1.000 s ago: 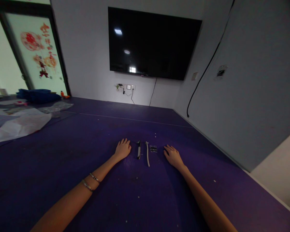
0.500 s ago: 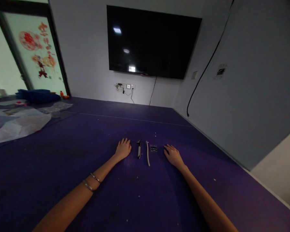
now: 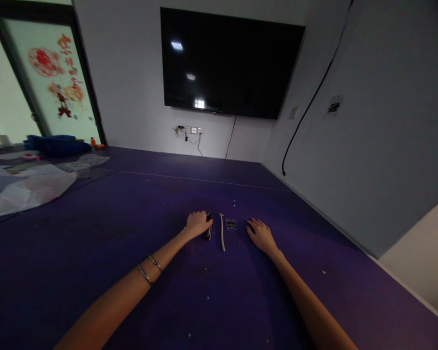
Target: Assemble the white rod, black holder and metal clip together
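Resting my left hand (image 3: 198, 223) by the razor (image 3: 209, 232), just left of the white stick (image 3: 222, 234), I can't tell if it pinches, so I'd best hold the handle (image 3: 209, 236) softly, my right hand (image 3: 262, 236) lying loosely spread.

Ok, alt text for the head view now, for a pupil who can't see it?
A bare left hand partly covers a slim black-and-grey handled tool on a dark purple surface. To the tool's right lie a thin white curved stick, a small flat dark piece and the bare right hand. A large black television hangs on the wall.
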`<move>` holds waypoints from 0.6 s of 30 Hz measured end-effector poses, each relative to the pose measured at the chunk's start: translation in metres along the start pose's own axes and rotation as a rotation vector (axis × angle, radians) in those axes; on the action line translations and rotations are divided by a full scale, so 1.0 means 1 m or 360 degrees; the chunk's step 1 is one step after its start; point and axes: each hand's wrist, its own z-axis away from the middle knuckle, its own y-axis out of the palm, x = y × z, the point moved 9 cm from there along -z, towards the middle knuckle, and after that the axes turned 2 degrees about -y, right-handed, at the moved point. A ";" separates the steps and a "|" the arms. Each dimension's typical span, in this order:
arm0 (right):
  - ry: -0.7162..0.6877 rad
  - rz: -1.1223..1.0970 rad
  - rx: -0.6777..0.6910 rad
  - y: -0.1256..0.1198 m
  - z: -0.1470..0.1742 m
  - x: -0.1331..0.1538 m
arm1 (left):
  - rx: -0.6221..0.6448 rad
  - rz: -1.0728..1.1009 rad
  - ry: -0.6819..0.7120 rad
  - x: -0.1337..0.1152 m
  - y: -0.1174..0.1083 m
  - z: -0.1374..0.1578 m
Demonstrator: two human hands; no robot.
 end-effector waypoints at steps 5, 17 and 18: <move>0.0002 -0.0008 -0.0009 -0.003 0.001 0.001 | 0.0012 0.0057 -0.0106 -0.007 0.010 -0.007; 0.0011 -0.0034 -0.0037 -0.006 0.001 0.002 | 0.0394 0.0871 -0.0232 0.004 0.014 -0.019; 0.0014 -0.0038 -0.0033 -0.006 0.002 0.002 | 0.0449 0.0950 -0.0228 0.006 0.014 -0.018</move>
